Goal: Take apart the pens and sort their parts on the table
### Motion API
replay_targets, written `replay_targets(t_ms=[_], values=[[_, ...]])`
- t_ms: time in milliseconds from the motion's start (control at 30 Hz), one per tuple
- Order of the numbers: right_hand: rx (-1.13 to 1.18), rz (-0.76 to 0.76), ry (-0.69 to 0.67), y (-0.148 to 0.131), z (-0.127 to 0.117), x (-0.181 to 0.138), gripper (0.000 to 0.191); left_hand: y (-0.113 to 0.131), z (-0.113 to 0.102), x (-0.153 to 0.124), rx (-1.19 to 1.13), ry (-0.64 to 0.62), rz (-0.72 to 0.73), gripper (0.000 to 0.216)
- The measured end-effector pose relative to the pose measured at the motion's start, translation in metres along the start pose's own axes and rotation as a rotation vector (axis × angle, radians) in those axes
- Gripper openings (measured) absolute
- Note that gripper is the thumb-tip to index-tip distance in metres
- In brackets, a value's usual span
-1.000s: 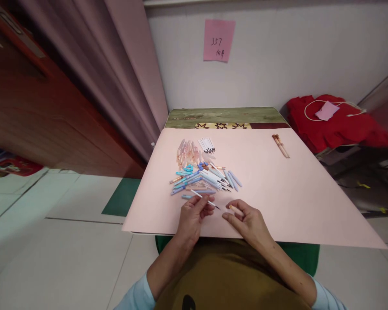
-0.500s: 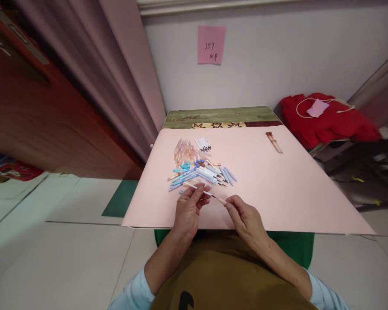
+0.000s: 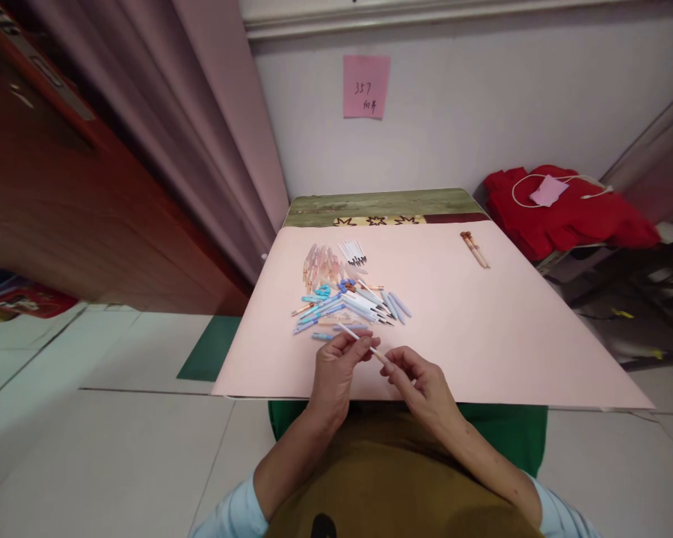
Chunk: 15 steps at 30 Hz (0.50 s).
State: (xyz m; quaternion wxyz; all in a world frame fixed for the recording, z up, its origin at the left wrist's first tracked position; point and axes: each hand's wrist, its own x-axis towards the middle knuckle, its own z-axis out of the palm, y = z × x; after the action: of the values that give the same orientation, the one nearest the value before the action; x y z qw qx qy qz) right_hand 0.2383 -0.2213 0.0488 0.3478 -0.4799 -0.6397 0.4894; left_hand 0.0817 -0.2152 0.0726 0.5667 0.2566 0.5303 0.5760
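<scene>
My left hand [image 3: 336,366] pinches a thin white pen refill [image 3: 354,336] near the front of a pink paper sheet [image 3: 482,329]. My right hand [image 3: 418,381] holds a small beige pen part [image 3: 380,355] against the refill's tip. The two hands almost touch. Just beyond them lies a heap of pen parts [image 3: 348,295]: blue and white barrels, clear pinkish tubes and a bundle of white refills.
Two brown-tipped beige pens [image 3: 475,249] lie at the sheet's far right. A green table edge [image 3: 381,203] shows behind the sheet. Red cloth with a white cord [image 3: 566,209] sits to the right. A pink note [image 3: 366,86] hangs on the wall; curtain at left.
My right hand has brought the beige part up to the refill's tip; a gap separated them a second ago. The hands have drawn closer together.
</scene>
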Motion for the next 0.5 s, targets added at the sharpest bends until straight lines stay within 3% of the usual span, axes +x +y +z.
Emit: replay_targets(t_ms=[167,300,400,500], values=[[0.106,-0.018,0.045,0.004,0.004,0.001,0.026,0.000,-0.001,-0.005,0.155,-0.154,0.022,0.026],[0.229,0.029,0.142,0.005,-0.003,0.003,0.029,0.003,-0.009,0.001,0.197,-0.207,0.098,0.044],[0.251,0.052,0.290,0.011,-0.025,0.012,0.031,0.001,-0.023,0.015,0.324,-0.122,0.248,0.037],[0.145,0.046,0.378,0.025,-0.058,0.032,0.033,-0.006,-0.043,0.032,0.524,0.110,0.469,0.027]])
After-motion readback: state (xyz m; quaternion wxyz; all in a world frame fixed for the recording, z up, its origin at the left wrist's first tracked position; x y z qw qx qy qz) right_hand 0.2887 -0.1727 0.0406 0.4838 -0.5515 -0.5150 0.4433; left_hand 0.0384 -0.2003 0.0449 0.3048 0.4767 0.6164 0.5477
